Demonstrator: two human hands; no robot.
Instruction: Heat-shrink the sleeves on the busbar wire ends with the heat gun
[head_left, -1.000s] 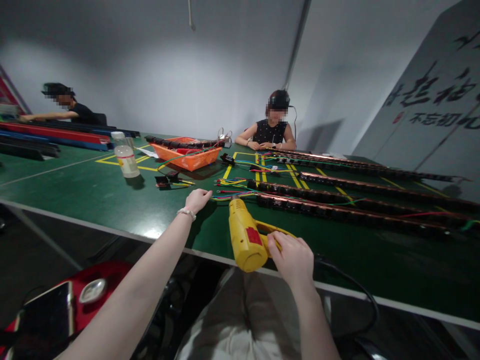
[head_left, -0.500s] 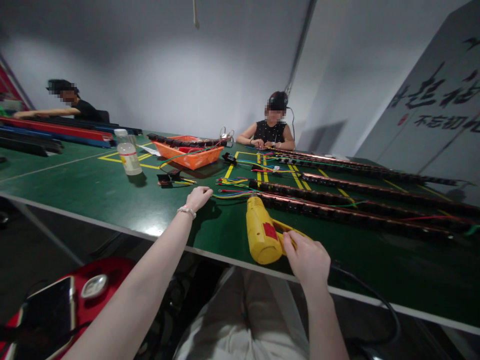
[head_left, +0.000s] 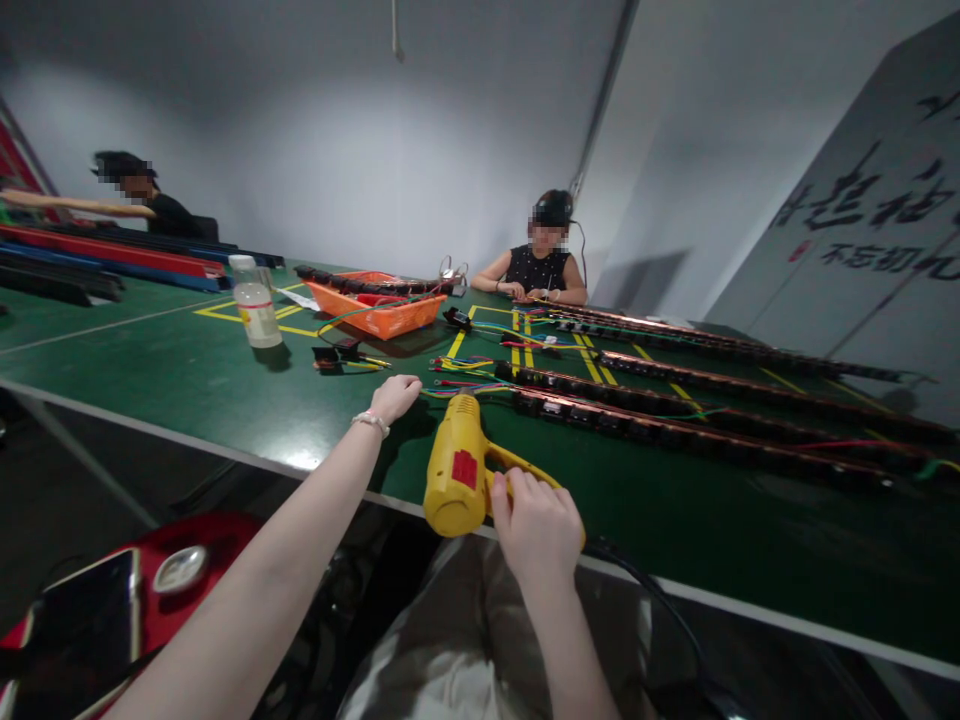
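Observation:
My right hand (head_left: pixel 538 522) is wrapped round the handle of a yellow heat gun (head_left: pixel 456 465) with a red patch on its side. Its nozzle points away from me toward a bundle of coloured wires (head_left: pixel 469 387). Those wires come out of the end of the nearest long black-and-copper strip (head_left: pixel 637 425). My left hand (head_left: pixel 397 397) is closed at the left end of the wires, pinching a wire tip; the fingertips are partly hidden. Just beyond it lie black connectors with short yellow leads (head_left: pixel 346 357).
More long strips (head_left: pixel 705 375) lie across the green table (head_left: pixel 187 400). An orange basket (head_left: pixel 382 318) and a bottle (head_left: pixel 256 303) stand farther back. A co-worker (head_left: pixel 540 265) sits opposite, another person (head_left: pixel 142 200) at far left. A phone (head_left: pixel 82 625) rests on a red stool.
The heat gun in my right hand has moved left along the wires, closer to my left hand. My left hand stays nearly in place. The far-left person's arm has reached farther left.

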